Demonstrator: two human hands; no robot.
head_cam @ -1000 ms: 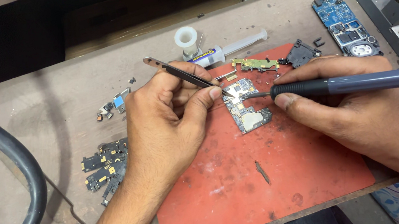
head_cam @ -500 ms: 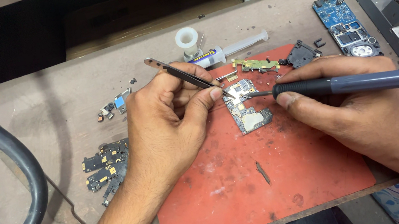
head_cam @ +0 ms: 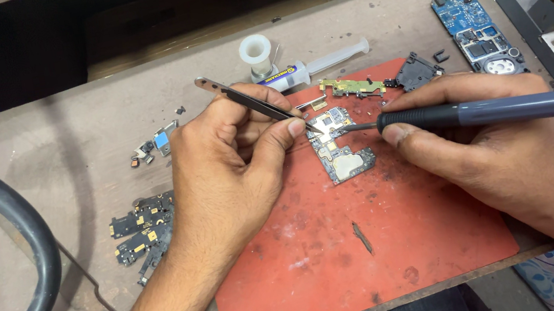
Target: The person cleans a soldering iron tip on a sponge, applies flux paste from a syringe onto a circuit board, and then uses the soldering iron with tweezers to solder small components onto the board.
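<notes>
Left hand [head_cam: 227,172] is pinched shut on one pair of slim dark metal tweezers [head_cam: 252,103], tips angled down onto the small green-and-silver phone circuit board [head_cam: 338,148] lying near the top middle of the red rubber work mat [head_cam: 385,250]. Right hand [head_cam: 487,141] is wrapped closed around one grey-handled soldering iron [head_cam: 512,109], its thin tip touching that same board's upper edge, right beside the tweezer tips. Just above the mat's top edge: one narrow green flex strip with gold contacts [head_cam: 345,86] and one black plastic part [head_cam: 417,70]. Behind them lie one clear syringe of flux [head_cam: 311,68] and one white solder spool [head_cam: 256,51]. Further right sits one blue circuit board [head_cam: 472,34]. Off to the left, a cluster of small black boards with yellow marks [head_cam: 142,228] rests on the grey workbench [head_cam: 62,140].
</notes>
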